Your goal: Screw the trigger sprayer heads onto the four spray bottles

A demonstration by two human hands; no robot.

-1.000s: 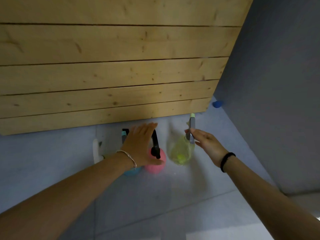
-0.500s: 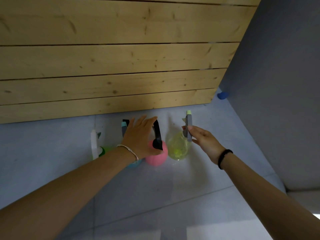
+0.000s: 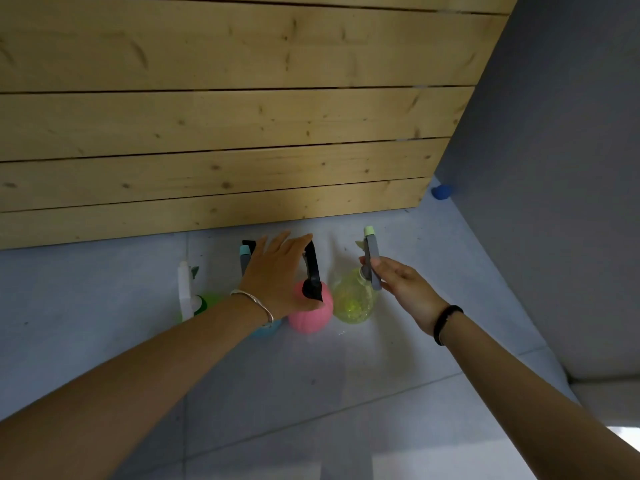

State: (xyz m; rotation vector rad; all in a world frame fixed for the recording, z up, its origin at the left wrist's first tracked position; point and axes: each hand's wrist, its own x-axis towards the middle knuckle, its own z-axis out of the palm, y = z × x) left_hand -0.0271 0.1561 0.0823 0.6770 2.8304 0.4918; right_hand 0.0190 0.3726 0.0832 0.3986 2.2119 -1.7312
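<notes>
From my head camera, a wall of pale wooden planks (image 3: pixel 221 133) fills the upper part of the view, ending just behind the row of bottles on the grey floor (image 3: pixel 346 393). A grey panel (image 3: pixel 554 168) closes off the right side, and a small blue object (image 3: pixel 442 192) sits in the far corner where planks and panel meet.

My left forearm crosses in front of the blue bottle (image 3: pixel 265 330), hiding most of it; only its lower edge and the grey, teal-tipped sprayer (image 3: pixel 245 258) above my hand show. Farthest left stands the green bottle (image 3: pixel 207 301) with a white sprayer (image 3: pixel 185 292) on top, untouched.

My left hand (image 3: pixel 277 275) is spread open, fingers straight, palm against the side of the black sprayer (image 3: pixel 311 271) on the pink bottle (image 3: pixel 311 317); it grasps nothing that I can see. My right hand (image 3: pixel 401 284) pinches the grey sprayer (image 3: pixel 372 261) with its pale green nozzle, seated on the neck of the yellow-green bottle (image 3: pixel 353 299).

That bottle is translucent, with a brighter patch low inside; I cannot tell whether it holds liquid. The pink and yellow-green bottles stand touching.
</notes>
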